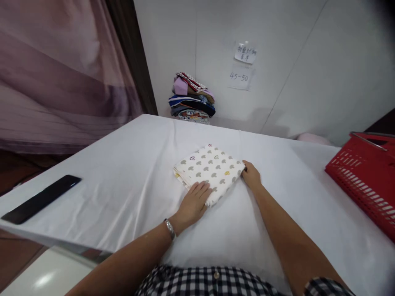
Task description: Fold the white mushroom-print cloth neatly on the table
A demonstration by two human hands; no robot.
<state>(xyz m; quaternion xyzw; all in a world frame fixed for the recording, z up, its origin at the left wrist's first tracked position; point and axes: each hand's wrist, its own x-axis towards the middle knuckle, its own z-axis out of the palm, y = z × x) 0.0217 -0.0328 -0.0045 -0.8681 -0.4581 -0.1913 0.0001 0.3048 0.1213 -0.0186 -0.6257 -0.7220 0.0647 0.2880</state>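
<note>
A white folded cloth (212, 166), printed with grey mushroom-like shapes and a few coloured ones, lies on the white-covered table with one corner toward me. My left hand (194, 202) rests flat on its near left edge, fingers stretched out together; a silver bracelet circles that wrist. At the cloth's right corner, my right hand (251, 176) has its fingers curled around the edge and pinches it. Several fabric layers show along the left side of the fold. The right hand's fingertips are partly hidden.
A red plastic basket (364, 176) with a metal handle stands at the right. A flat black object (43, 198) lies near the table's left edge. Behind the table is a stack of folded fabrics (191, 100). Paper notes (240, 78) hang on the wall; a pinkish curtain (61, 74) hangs left.
</note>
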